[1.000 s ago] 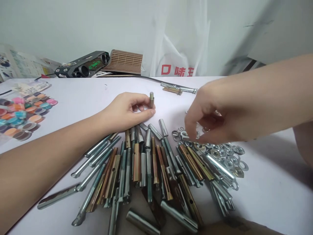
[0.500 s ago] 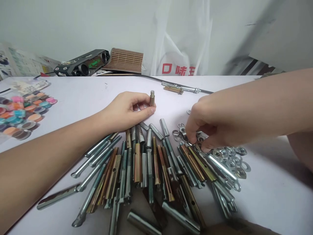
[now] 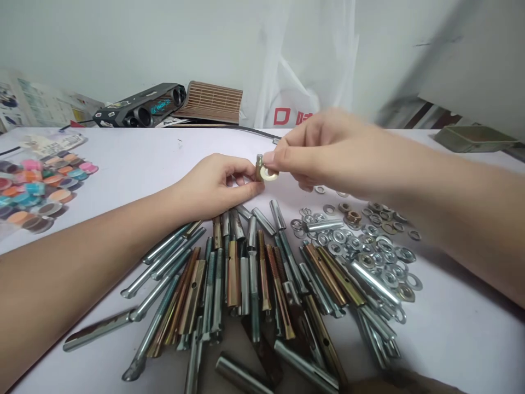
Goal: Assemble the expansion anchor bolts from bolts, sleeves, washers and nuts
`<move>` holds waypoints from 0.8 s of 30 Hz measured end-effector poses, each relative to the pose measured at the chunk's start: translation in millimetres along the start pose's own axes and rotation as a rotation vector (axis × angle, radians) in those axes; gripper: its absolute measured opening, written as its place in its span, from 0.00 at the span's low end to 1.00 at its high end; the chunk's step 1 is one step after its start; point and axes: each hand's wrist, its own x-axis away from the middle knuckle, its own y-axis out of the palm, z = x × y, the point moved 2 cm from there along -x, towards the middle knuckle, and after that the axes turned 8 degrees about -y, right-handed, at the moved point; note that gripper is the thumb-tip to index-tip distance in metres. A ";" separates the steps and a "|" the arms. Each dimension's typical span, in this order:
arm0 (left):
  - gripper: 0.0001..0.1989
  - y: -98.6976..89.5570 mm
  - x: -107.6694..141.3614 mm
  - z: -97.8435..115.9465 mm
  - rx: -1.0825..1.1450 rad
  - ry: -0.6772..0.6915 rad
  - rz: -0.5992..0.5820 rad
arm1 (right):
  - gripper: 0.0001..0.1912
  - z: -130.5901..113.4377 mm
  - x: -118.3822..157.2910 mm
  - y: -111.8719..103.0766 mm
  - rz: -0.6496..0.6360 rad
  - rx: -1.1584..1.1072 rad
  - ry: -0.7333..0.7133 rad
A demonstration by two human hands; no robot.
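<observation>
A: Bolt [image 3: 260, 160]: where, which way?
B: Mid-table [image 3: 139, 169], clamped in the left hand [image 3: 221, 183]. Long axis near vertical, threaded end up; fingers hide the lower end.
A: Right hand [image 3: 324, 150]?
B: Pinching a washer [image 3: 269, 176] beside the threads; contact unclear.
A: Nearby?
B: Loose bolts [image 3: 253, 295] fan out in front; loose washers [image 3: 339, 236] lie right.

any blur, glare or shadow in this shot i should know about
In the head view, the right hand and its wrist look softly blurred, while the left hand is crisper; in the head view, bright glints run along the silver tube near the washers; also in the head view, a soft shadow darkens the table below the right forearm.
</observation>
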 end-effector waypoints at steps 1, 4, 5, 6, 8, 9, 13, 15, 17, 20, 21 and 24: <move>0.11 0.4 -0.6 -1.0 -0.001 0.008 -0.002 | 0.21 3.4 -1.6 5.8 0.045 -0.036 0.026; 0.11 1.1 -2.4 -3.7 -0.006 0.052 -0.008 | 0.24 11.7 -4.1 18.0 0.130 -0.113 0.071; 0.10 1.1 -2.7 -4.2 -0.006 0.066 -0.010 | 0.25 13.4 -4.4 20.2 0.149 -0.121 0.078; 0.10 1.0 -3.0 -4.5 -0.005 0.074 -0.011 | 0.25 14.3 -4.7 21.6 0.169 -0.118 0.076; 0.09 0.8 -3.1 -4.5 0.001 0.077 -0.013 | 0.26 14.6 -5.4 22.7 0.209 -0.094 0.059; 0.09 0.7 -3.0 -4.3 0.003 0.077 -0.013 | 0.26 14.4 -5.8 22.7 0.227 -0.081 0.051; 0.10 1.1 -2.8 -4.2 0.001 0.070 -0.017 | 0.27 14.9 -8.0 22.4 0.233 -0.056 0.068; 0.10 1.3 -2.8 -4.7 -0.001 0.074 -0.020 | 0.28 16.4 -8.9 22.4 0.220 -0.049 0.070; 0.10 1.2 -2.9 -5.0 -0.002 0.087 -0.017 | 0.29 18.8 -9.7 22.7 0.207 -0.051 0.063; 0.10 0.8 -2.7 -4.0 -0.006 0.096 -0.021 | 0.30 22.4 -11.1 22.2 0.186 -0.054 0.066; 0.10 0.5 -2.4 -3.2 -0.008 0.093 -0.023 | 0.30 22.7 -11.6 20.6 0.183 -0.039 0.076; 0.10 -0.3 -1.1 0.0 -0.011 0.059 -0.036 | 0.29 16.3 -11.2 7.7 0.216 0.030 0.092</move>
